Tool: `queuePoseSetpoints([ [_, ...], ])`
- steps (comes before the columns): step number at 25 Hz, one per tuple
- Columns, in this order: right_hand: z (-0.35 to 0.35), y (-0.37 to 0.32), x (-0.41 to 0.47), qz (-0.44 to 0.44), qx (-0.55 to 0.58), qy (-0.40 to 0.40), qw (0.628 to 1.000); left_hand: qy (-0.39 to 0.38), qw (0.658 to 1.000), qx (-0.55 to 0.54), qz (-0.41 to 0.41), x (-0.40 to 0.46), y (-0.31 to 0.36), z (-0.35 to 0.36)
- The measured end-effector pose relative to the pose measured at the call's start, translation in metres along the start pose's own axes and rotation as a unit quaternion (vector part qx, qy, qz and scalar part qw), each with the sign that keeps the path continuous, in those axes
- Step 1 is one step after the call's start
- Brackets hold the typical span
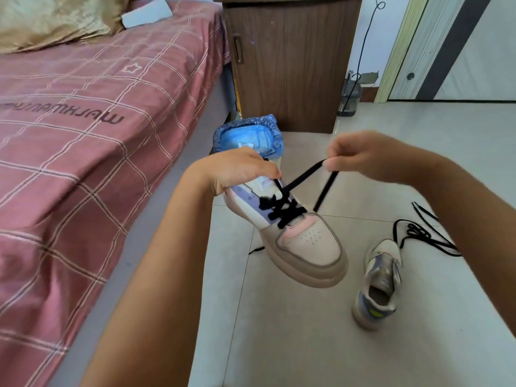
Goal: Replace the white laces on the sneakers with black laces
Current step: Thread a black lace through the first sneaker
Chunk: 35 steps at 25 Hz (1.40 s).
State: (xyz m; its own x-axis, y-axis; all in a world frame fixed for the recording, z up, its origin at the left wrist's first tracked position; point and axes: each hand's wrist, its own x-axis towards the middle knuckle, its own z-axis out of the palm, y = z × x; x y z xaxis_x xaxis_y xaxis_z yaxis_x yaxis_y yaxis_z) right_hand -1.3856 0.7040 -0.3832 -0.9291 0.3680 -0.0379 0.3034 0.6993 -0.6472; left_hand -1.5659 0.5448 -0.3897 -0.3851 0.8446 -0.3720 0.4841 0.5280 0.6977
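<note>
A small bin [248,135] lined with a blue plastic bag stood on the floor between the bed [83,135] and the brown cabinet [290,65]; something pale lay inside it, though I could not tell what. In front of it the left hand [237,169] held a beige and pink sneaker [296,241] up in the air, fingers curled around its collar, toe pointing down and toward the person. A black lace [284,209] was already crossed through its eyelets. The right hand [360,157] pinched a loop of that lace between curled fingertips and held it taut above and to the right of the shoe, one end hanging loose below. The second sneaker [379,283] sat on the tiled floor [307,344] near the right forearm, without laces as far as I could see, and another black lace [421,233] lay in a loose tangle just beyond it. The bed's edge ran close along the left arm, while bare tiles stretched toward the door [460,46].
</note>
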Motion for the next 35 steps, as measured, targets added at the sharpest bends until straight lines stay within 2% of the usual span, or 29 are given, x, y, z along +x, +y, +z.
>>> queuePoseSetpoints([
  [3,-0.027,0.023,-0.008,0.059,0.012,0.003,0.998,-0.005,1.0,0.004,0.0,0.0,-0.001,-0.004],
  [7,-0.04,0.031,-0.012,0.074,0.095,-0.039,0.992,-0.012,1.0,-0.004,-0.01,-0.002,0.003,-0.004],
  [11,-0.05,0.034,-0.012,0.103,0.075,-0.025,0.992,-0.003,1.0,0.006,-0.002,-0.006,0.006,-0.003],
  [13,-0.045,0.031,-0.008,0.092,0.063,0.065,0.992,-0.008,1.0,-0.006,0.026,-0.009,0.007,-0.003],
  [15,-0.028,0.029,-0.001,0.05,-0.007,0.221,0.974,-0.021,0.996,-0.045,0.069,-0.013,0.005,-0.001],
  [16,-0.016,0.025,0.002,0.032,-0.049,0.265,0.962,-0.026,0.993,-0.074,0.087,-0.013,0.004,0.001],
  [17,-0.005,0.02,0.005,0.018,-0.071,0.272,0.959,-0.026,0.988,-0.111,0.1,-0.014,0.004,0.003],
  [20,0.007,-0.005,0.007,0.007,-0.032,0.151,0.988,0.028,0.972,-0.208,0.107,-0.011,0.009,0.013],
  [22,0.004,-0.017,0.004,-0.013,-0.07,0.081,0.994,0.066,0.962,-0.247,0.094,-0.012,0.016,0.018],
  [26,-0.014,-0.024,0.002,-0.083,-0.104,0.112,0.985,0.078,0.923,-0.374,0.053,-0.02,0.034,0.02],
  [31,-0.023,-0.026,0.001,-0.193,-0.173,0.192,0.947,0.07,0.898,-0.429,0.061,-0.035,0.045,0.012],
  [33,-0.018,-0.029,0.0,-0.236,-0.216,0.268,0.909,0.081,0.888,-0.448,0.06,-0.035,0.046,0.012],
  [35,-0.01,-0.035,-0.003,-0.254,-0.222,0.36,0.869,0.097,0.86,-0.498,0.064,-0.033,0.051,0.016],
])
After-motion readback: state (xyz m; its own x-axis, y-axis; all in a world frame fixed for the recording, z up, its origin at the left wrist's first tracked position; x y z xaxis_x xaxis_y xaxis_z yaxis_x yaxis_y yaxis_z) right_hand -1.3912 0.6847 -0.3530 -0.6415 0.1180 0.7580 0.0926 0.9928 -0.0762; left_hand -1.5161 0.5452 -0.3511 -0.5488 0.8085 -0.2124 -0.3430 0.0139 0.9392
